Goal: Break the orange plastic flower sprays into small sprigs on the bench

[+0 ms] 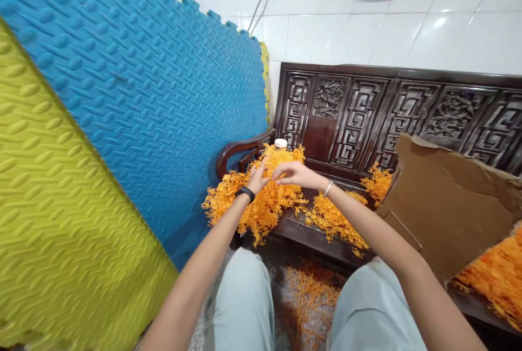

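Observation:
A large bunch of orange artificial foliage (261,212) lies at the left end of the dark wooden bench. My left hand (256,178), with a black band at its wrist, is closed at the bunch, with orange sprigs around its fingers. My right hand (297,173), wearing a bracelet, is just to the right, above the foliage. Its fingers are curled and the fingertips pinch together close to my left thumb; whatever sits between them is too small to make out. A white-capped container (280,144) stands behind the bunch, its lower part hidden.
The carved bench back (330,122) runs along the tiled wall. Another orange pile (336,215) lies on the seat, beside a leaning cardboard piece (448,204). Blue foam matting (163,95) stands at the left by the armrest (240,147). Orange bits (312,291) litter the floor between my knees.

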A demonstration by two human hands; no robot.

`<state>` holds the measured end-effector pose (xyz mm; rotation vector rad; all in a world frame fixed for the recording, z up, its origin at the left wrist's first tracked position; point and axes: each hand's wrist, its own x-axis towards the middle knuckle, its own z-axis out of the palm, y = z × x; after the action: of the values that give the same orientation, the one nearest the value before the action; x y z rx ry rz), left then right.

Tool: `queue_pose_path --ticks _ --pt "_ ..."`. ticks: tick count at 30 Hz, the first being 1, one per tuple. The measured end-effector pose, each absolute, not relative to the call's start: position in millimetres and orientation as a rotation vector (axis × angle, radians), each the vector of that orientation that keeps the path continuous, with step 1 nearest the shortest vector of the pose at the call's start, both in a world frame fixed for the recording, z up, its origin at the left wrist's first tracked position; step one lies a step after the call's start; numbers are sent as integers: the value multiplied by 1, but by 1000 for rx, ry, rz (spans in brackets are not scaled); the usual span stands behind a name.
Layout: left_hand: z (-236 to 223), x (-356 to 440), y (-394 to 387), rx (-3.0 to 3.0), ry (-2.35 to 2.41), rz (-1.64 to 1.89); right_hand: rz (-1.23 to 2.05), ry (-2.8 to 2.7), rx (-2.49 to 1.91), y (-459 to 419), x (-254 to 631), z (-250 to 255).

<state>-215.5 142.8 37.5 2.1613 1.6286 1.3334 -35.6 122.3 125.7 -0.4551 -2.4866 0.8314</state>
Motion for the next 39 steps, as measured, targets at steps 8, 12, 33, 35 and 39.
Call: queue_pose_path --ticks 8,12,33,35,39 --pt "20 -202 116 2332 1622 1056 439 -2317 -896 139 -29 64" --pt "29 -208 104 2351 1675 1057 631 -2314 -1080 155 -33 38" --pt "51 -238 81 2333 1414 715 113 -2337 -1120 169 25 68" --pt "52 -236 75 2363 1468 708 249 -2358 -1118 169 26 69" --pt "46 -225 61 2769 1615 638 861 -2452 -1025 149 17 64"
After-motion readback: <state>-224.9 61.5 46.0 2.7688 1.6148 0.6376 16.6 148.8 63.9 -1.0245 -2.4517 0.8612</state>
